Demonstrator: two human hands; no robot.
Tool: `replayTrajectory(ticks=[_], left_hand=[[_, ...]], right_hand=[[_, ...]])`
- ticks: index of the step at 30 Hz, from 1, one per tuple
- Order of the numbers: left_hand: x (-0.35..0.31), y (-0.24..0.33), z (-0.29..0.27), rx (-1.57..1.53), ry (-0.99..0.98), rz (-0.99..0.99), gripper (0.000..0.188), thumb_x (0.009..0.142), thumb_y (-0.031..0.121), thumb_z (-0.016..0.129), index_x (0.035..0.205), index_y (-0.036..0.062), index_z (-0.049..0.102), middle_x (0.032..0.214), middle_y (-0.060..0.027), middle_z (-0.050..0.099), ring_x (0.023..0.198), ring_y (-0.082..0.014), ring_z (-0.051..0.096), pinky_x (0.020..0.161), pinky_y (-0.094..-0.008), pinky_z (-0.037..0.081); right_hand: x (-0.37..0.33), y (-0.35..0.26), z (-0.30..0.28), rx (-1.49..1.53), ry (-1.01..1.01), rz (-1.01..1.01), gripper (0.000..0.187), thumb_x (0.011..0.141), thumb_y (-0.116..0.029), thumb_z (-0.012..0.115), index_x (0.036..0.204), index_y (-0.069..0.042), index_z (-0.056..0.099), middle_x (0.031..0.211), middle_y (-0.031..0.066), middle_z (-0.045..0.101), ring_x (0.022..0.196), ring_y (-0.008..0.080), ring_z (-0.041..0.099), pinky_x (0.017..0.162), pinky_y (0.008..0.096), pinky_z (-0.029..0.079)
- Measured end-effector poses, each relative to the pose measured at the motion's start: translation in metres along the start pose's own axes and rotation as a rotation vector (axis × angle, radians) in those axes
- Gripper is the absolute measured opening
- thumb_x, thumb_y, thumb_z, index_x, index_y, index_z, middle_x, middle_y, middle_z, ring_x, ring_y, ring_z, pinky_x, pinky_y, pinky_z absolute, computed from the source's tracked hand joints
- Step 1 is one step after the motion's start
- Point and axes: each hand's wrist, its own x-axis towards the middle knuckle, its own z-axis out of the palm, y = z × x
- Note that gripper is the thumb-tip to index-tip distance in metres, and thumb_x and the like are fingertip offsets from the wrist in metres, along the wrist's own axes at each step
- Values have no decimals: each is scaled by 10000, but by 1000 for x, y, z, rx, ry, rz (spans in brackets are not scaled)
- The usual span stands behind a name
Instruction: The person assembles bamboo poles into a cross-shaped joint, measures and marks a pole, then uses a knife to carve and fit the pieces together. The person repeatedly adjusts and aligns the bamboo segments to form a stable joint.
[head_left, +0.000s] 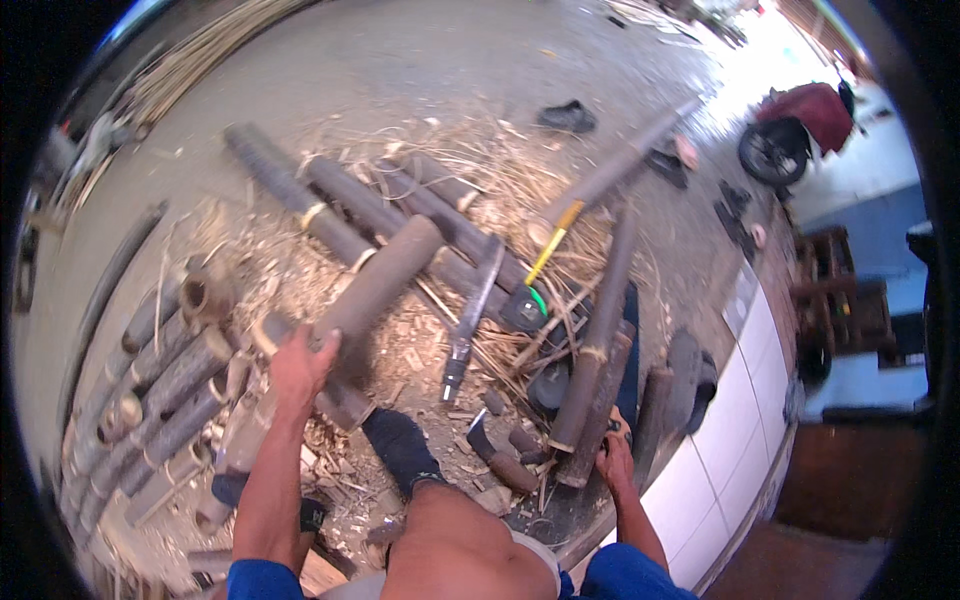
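Observation:
My left hand point(303, 368) is closed on the near end of a brown bamboo section point(385, 278), held slanting up to the right over other cut lengths. My right hand point(615, 462) is beside dark bamboo poles point(592, 385), its fingers curled near a small orange-tan piece point(619, 425); what it grips is partly hidden. Between the hands lies a large knife point(472, 325) with a dark handle. A tape measure point(524, 308) has its yellow tape pulled out. Closer to me rests a curved blade with a wooden handle point(508, 470).
Several hollow bamboo pieces point(165, 400) are stacked at left. Wood shavings point(265, 255) and thin strips point(500, 165) cover the ground. White tiles point(715, 440) form a ledge at right. Shoes point(567, 117) and a motorbike point(795, 135) are farther off.

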Motion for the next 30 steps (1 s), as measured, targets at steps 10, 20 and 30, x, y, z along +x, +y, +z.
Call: replayTrajectory(ticks=[10, 20, 30], left_hand=[[-11, 10, 6, 93, 66, -28, 701, 872, 696, 621, 1188, 78, 716, 1106, -174, 685, 1192, -317, 581, 1050, -521, 366], [5, 0, 0, -21, -75, 56, 731, 907, 705, 569, 1143, 31, 722, 1046, -231, 748, 1108, -347, 644, 1033, -475, 393], [11, -20, 4, -86, -135, 91, 750, 915, 724, 533, 1142, 40, 738, 965, -226, 748, 1005, -347, 690, 1028, -446, 375]], right_hand=[[-41, -1, -11, -253, 92, -95, 641, 731, -140, 808, 1285, -3, 515, 1167, 237, 604, 1112, 474, 585, 913, 546, 480], [-22, -140, -122, 1120, 696, 151, 95, 849, -53, 556, 927, -21, 599, 714, 49, 540, 593, 139, 518, 566, 277, 407], [-39, -271, -107, 728, 314, -544, 639, 897, -287, 749, 1394, 56, 543, 1195, 162, 639, 1004, 216, 632, 835, 354, 541]])
